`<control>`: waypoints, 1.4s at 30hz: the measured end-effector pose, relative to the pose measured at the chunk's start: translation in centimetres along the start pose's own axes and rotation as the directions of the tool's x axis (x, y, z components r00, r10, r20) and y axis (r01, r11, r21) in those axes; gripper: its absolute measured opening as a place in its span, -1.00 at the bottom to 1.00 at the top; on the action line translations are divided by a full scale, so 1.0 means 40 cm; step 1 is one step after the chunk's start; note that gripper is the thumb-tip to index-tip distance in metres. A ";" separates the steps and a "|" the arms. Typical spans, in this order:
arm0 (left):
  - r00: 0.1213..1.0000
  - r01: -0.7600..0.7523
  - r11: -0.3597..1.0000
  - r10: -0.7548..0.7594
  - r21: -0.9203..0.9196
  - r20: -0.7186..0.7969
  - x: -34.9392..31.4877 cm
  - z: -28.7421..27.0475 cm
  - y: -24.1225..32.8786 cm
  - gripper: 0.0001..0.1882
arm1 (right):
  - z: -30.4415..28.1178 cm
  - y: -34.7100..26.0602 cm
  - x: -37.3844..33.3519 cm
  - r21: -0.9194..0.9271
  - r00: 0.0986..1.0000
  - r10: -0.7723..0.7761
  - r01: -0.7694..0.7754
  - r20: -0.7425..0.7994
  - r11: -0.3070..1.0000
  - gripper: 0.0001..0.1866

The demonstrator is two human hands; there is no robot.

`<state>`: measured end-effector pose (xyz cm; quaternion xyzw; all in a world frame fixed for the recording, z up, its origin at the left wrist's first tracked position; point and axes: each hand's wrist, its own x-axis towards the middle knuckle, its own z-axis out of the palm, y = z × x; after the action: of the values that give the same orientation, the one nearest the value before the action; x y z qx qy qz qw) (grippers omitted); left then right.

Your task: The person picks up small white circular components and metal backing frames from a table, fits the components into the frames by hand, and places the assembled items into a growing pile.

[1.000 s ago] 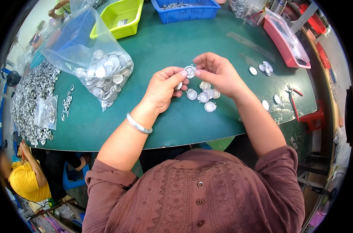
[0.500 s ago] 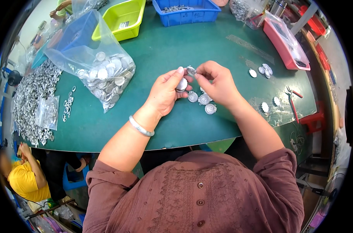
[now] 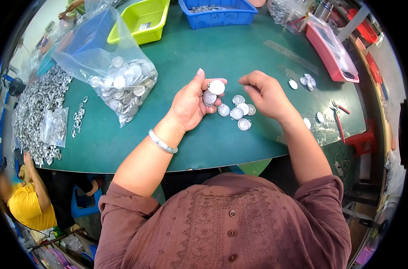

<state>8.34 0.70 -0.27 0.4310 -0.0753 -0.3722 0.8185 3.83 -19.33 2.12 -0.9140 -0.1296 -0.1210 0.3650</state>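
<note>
Several round silver medallions [image 3: 216, 87] rest on the curled fingers of my left hand [image 3: 187, 104], its thumb raised away from them. The top one shows a plain bright face and a small loop at its edge. My right hand [image 3: 267, 96] hovers to the right, its thumb and forefinger a little apart with nothing seen between them; its other fingers are curled. Between and below the hands, several loose medallions [image 3: 236, 113] lie on the green tabletop [image 3: 199, 150], some with a raised pattern upward.
A clear bag of medallions [image 3: 127, 87] stands left, beside a heap of small silver parts [image 3: 35, 116]. A green tray [image 3: 141, 36] and blue tray [image 3: 217, 20] sit at the back. Right are a pink tray [image 3: 325, 54] and red-handled pliers [image 3: 338, 121]. A person in yellow [image 3: 31, 206] sits lower left.
My right hand has drawn away rightward from my left hand. My left thumb has lifted, and a medallion now lies flat on the left fingers. More of the loose medallions show.
</note>
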 end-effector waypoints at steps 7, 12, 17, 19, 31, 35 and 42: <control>1.000 0.005 1.000 -0.004 0.025 -0.012 0.002 0.002 -0.001 -0.41 | -0.006 0.019 -0.017 -0.156 0.968 0.035 0.004 0.247 0.988 -0.74; 1.000 0.013 1.000 -0.013 0.019 -0.014 0.001 0.000 0.001 -0.42 | -0.004 0.013 -0.014 -0.179 0.960 0.029 0.022 0.279 0.984 -0.71; 1.000 0.024 0.999 -0.024 0.029 -0.019 0.002 -0.002 0.001 -0.42 | -0.004 0.016 -0.015 -0.196 0.962 0.005 0.051 0.274 0.979 -0.72; 0.999 0.028 0.999 -0.027 0.040 -0.033 0.001 0.000 0.002 -0.42 | -0.005 0.014 -0.014 -0.191 0.960 0.026 0.029 0.279 0.981 -0.72; 1.000 -0.004 0.999 0.005 -0.035 0.017 0.006 -0.012 -0.006 -0.59 | -0.011 0.015 -0.006 -0.119 0.964 0.094 -0.066 0.247 0.991 -0.86; 0.999 -0.040 0.999 0.039 0.010 0.038 0.006 -0.006 -0.007 -0.64 | -0.007 0.028 0.002 0.191 0.945 0.237 -0.281 0.225 0.940 -0.90; 0.995 -0.079 0.990 0.085 0.113 -0.045 0.002 0.004 -0.007 -0.54 | -0.005 -0.020 0.067 0.532 0.904 0.316 -0.425 0.288 0.732 -0.76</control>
<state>8.19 0.44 -0.40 0.4814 -0.0931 -0.3227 0.8096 6.04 -18.51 3.63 -0.7714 -0.0070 0.0822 0.6310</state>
